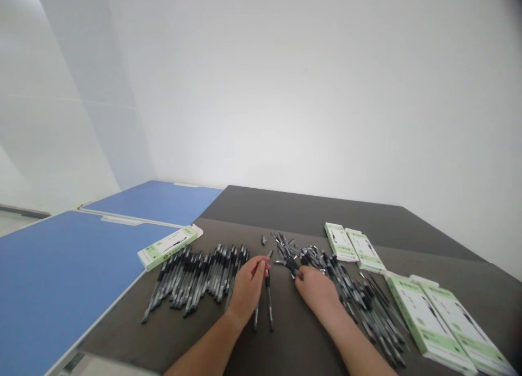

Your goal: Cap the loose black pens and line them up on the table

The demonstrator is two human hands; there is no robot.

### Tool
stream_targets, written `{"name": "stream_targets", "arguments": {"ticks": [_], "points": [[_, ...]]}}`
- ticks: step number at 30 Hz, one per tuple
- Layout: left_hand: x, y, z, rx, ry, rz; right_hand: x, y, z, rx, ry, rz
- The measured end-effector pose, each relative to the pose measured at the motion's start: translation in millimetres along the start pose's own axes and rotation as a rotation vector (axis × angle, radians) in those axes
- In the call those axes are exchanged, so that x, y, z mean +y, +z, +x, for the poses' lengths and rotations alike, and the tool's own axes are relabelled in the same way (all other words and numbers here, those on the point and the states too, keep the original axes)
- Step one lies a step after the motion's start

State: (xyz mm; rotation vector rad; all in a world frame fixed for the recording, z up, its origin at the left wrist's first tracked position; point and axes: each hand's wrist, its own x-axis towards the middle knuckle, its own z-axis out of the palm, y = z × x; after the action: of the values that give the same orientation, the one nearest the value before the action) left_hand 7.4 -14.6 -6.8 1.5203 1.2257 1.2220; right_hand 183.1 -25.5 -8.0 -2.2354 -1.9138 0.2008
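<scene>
"Any pen [269,253] in the left hand [245,291]?"

"Apparently, pinched between closed fingertips over the table [285,338] — partly hidden, between two spreads of pens."

"And the right hand [318,291]?"

"Fingers curled in at the caps [285,246]; actual grip impossible to tell."

"How best to hold one?"

"By the dark grip — probably light, stiff, slick along the clear barrel. Pinch gently."

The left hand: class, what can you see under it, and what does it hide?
Beneath the left hand, two pens show against the dark tabletop. The hand hides part of them, and anything wholly under the palm cannot be seen.
</scene>
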Motion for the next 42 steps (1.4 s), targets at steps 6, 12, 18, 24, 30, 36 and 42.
{"name": "stream_targets", "arguments": {"ticks": [6, 12, 18, 24, 30, 36, 42], "points": [[-0.5, 1.0, -1.0, 0.020, 0.012, -0.039, -5.0, 6.2, -5.8, -0.010, 0.004, -0.120], [0.2, 1.1, -1.3, 0.037, -0.011, -0.084, -5.5, 6.0, -4.9, -0.008, 0.019, -0.140], [-1.2, 1.1, -1.0, 0.031, 0.017, -0.054, -0.4, 3.3, -5.7, 0.000, 0.053, -0.082], [-0.6, -0.6, -0.2, 0.011, -0.040, -0.084, 1.0, -12.2, -9.9, 0.000, -0.051, 0.196], [1.7, 5.2, -2.0, -0.092, -0.170, -0.294, -9.7, -10.2, -24.6, -0.189, -0.139, 0.866], [-1.5, -0.7, 4.6, 0.056, -0.238, -0.658, -8.7, -9.4, -28.2, -0.139, -0.192, 0.942], [-6.4, -14.3, 14.5, 0.268, -0.266, -0.931, -1.1, -11.3, -26.1, -0.050, -0.238, 0.692]]}}
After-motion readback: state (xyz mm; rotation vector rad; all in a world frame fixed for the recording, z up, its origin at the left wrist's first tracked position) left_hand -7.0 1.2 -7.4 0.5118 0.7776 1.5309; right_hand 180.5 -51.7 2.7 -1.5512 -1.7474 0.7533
